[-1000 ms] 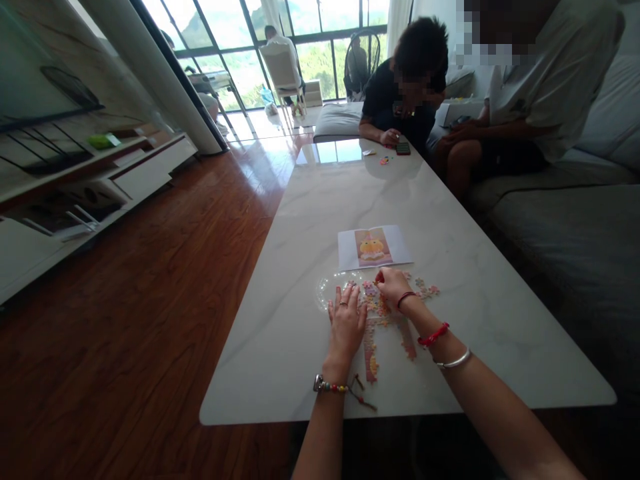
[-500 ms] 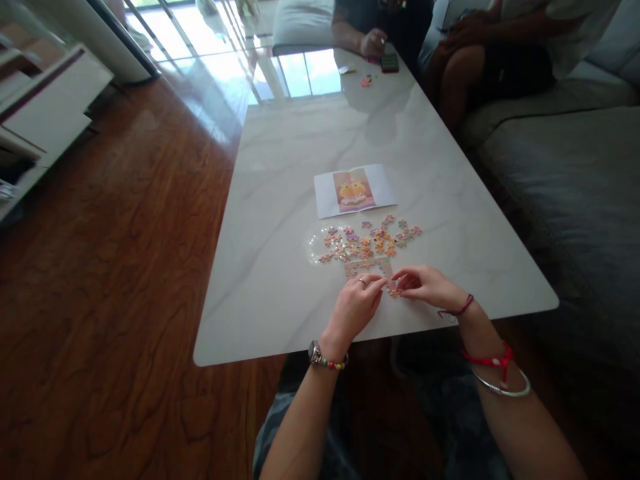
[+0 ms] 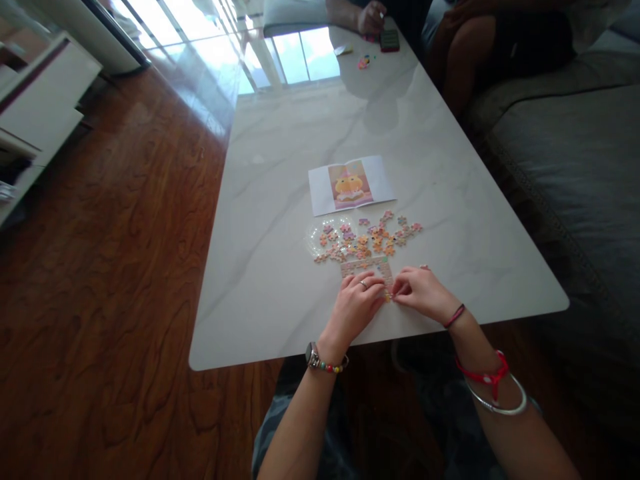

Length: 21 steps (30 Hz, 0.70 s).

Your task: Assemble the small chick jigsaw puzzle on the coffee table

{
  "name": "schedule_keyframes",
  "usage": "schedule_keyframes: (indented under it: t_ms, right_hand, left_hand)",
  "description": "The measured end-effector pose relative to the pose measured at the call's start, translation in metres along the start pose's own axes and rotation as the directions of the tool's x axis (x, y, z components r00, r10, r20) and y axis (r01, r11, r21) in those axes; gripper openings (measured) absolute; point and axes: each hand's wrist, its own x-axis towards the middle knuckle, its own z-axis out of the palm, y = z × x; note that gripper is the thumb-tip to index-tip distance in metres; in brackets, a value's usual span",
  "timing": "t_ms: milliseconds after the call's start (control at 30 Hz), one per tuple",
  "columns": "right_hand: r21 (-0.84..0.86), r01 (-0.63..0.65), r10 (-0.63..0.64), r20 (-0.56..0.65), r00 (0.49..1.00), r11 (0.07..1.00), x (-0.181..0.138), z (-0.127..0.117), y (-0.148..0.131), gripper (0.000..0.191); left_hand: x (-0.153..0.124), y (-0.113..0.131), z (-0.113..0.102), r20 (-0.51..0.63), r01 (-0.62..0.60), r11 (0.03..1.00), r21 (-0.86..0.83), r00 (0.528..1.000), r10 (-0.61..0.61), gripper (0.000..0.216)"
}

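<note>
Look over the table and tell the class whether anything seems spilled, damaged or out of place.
Nothing looks clearly damaged or spilled. Only mild untidiness shows: loose puzzle pieces scatter over a clear, shiny item and onto the table beside it, and the picture sheet has a crease down its middle.

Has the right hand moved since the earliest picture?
Yes: the right hand has moved back from beside the sheet, toward the near edge of the table.
</note>
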Motion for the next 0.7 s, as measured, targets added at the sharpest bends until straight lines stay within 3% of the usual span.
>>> schedule_keyframes:
  t_ms: [367,467,700]
  right_hand:
    - [-0.116,-0.018,0.013,-0.04,0.999,0.993,-0.0021,-0.0025,-0.0018,0.003]
    - [-0.119,0.006,-0.011,-0.039,0.999,0.993,-0.0016,0.0008,-0.0005,0.002]
    - [-0.312,0.112,-0.117,0.004,0.993,0.943,-0.0033,0.0027,-0.0041,0.009]
  left_hand:
    - [0.0029,0.0043,0.0,-0.002,0.018,1.0,0.021,1.0,-0.018,0.016]
    - [0.0044,0.0049,0.003,-0.027,0.032,0.999,0.034,0.999,-0.032,0.012]
    - [0.0046,0.0052,0.004,-0.048,0.032,0.998,0.045,0.998,-0.03,0.014]
